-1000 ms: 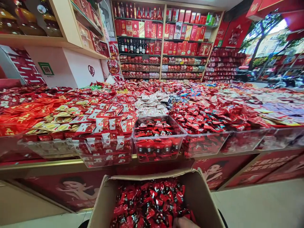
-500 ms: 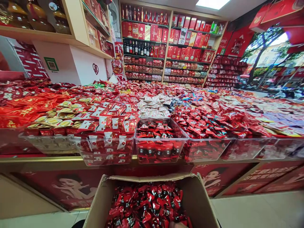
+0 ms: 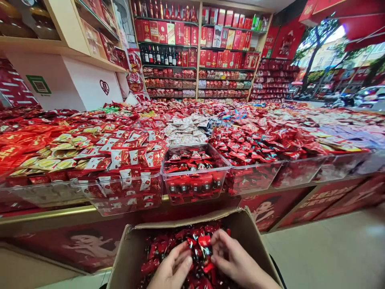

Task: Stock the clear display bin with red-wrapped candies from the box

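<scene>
Head view: The left hand [image 3: 173, 267] and right hand [image 3: 233, 257] are hovering apart, fingers curving about red-wrapped candies [image 3: 205, 243] between them; whether either is gripping cannot be told. Many more are lying beneath, inside the cardboard box [image 3: 132, 249]. Ahead of both hands, the clear bin [image 3: 195, 172] is holding matching candies [image 3: 189, 165], seemingly only partly filled.

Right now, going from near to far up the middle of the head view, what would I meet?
Cardboard box, with the left hand and right hand over the wrapped candies in it → clear bin of red-and-black packets → white packets → wall shelves.
</scene>
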Action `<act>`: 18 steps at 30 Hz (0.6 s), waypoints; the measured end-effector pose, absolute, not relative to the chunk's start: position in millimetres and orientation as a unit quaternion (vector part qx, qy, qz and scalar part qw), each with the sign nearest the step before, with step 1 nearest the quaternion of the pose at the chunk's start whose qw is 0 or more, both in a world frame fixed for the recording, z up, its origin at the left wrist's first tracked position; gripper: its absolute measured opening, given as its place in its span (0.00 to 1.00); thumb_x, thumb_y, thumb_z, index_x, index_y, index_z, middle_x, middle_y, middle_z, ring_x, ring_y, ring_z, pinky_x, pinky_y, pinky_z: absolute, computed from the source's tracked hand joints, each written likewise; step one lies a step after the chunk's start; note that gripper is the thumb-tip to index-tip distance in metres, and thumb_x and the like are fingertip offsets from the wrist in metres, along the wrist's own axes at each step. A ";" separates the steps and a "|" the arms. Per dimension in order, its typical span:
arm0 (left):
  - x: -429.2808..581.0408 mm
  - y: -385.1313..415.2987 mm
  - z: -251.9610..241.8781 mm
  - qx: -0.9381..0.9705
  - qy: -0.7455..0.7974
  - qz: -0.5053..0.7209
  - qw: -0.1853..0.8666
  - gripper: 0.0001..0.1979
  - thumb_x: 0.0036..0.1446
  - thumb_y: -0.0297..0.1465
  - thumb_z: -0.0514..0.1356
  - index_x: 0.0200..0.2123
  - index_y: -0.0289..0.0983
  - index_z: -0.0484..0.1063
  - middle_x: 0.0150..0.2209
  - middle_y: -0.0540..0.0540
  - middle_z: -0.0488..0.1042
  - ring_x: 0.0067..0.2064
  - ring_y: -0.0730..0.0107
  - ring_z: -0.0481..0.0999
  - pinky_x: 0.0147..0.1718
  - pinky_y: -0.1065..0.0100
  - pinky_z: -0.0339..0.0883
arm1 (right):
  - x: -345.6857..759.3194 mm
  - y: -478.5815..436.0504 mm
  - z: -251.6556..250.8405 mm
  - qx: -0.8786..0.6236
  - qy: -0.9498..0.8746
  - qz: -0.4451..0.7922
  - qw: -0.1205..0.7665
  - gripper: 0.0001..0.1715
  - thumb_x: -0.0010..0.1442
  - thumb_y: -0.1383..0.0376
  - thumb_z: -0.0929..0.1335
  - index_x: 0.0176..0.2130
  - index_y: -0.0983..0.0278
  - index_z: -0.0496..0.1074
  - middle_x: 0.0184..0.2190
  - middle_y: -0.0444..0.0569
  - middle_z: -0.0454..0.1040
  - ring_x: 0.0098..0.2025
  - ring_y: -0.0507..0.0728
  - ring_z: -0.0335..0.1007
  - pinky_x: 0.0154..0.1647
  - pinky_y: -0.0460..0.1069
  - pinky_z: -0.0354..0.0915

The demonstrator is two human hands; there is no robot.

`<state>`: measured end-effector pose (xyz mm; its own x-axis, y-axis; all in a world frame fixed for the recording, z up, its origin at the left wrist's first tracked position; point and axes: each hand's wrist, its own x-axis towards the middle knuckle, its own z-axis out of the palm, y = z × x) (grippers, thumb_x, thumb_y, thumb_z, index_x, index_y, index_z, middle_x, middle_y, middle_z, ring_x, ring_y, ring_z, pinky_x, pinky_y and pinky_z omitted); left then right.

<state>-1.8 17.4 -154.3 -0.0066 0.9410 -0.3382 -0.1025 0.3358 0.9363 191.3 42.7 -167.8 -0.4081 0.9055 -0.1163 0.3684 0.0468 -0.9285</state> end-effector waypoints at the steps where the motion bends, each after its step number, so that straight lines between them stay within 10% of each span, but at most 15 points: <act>1: 2.1 17.3 -154.6 0.370 0.538 0.431 0.623 0.28 0.39 0.44 0.63 0.44 0.36 0.69 0.39 0.38 0.77 0.38 0.59 0.74 0.31 0.65 0.65 | 187.2 41.2 -157.3 -0.448 -0.673 0.507 0.299 0.10 0.50 0.70 0.62 0.36 0.62 0.58 0.25 0.41 0.64 0.26 0.48 0.57 0.27 0.43 0.55; 10: 23.0 25.1 -116.4 0.367 0.444 0.477 0.664 0.17 0.41 0.31 0.65 0.38 0.36 0.74 0.38 0.42 0.78 0.41 0.57 0.75 0.43 0.60 0.66 | 161.4 34.0 -143.0 -0.389 -0.534 0.599 0.452 0.25 0.49 0.64 0.68 0.46 0.62 0.58 0.33 0.44 0.62 0.29 0.48 0.58 0.30 0.45 0.58; 18: 19.0 25.5 -126.8 0.331 0.450 0.493 0.667 0.17 0.41 0.30 0.65 0.38 0.37 0.73 0.37 0.42 0.78 0.37 0.60 0.76 0.26 0.73 0.68 | 156.0 38.2 -148.9 -0.366 -0.448 0.636 0.510 0.14 0.44 0.58 0.71 0.24 0.66 0.67 0.29 0.45 0.64 0.27 0.48 0.58 0.25 0.44 0.57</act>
